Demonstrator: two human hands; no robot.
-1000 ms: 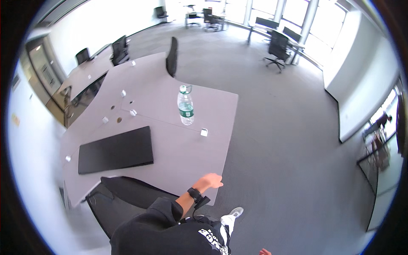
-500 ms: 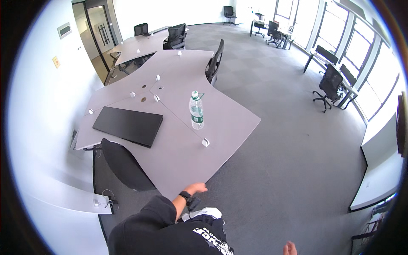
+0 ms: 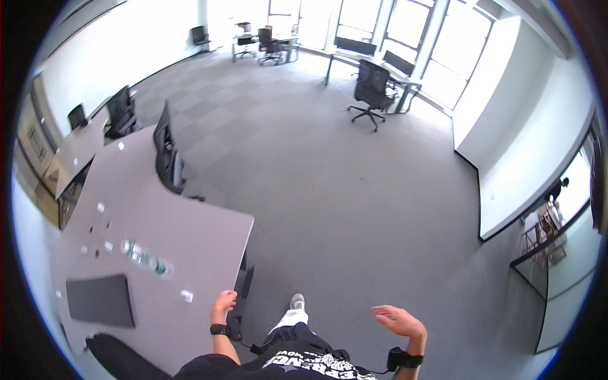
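Note:
My left hand (image 3: pixel 224 301) is over the right edge of the grey desk (image 3: pixel 202 231), its fingers loosely curled with nothing visible in them. Whether it touches the desk I cannot tell. My right hand (image 3: pixel 399 321) hangs in the air above the carpet, fingers stretched out and holding nothing. Each wrist wears a black band with a small device. On the desk, beyond my left hand, a clear plastic bottle with a green label (image 3: pixel 147 258) appears; it is apart from both hands. Left of it lies a flat black panel (image 3: pixel 100 301).
A black chair (image 3: pixel 120 354) is tucked at the desk's near left side, another chair (image 3: pixel 168 149) at its far side. Grey carpet (image 3: pixel 354 190) stretches ahead. A black office chair (image 3: pixel 372 92) stands by the window desks. A white wall (image 3: pixel 529 120) juts out at right.
My view has swung right, so the desk and bottle now sit further left. I have moved forward along the desk. My right hand has risen into fuller view.

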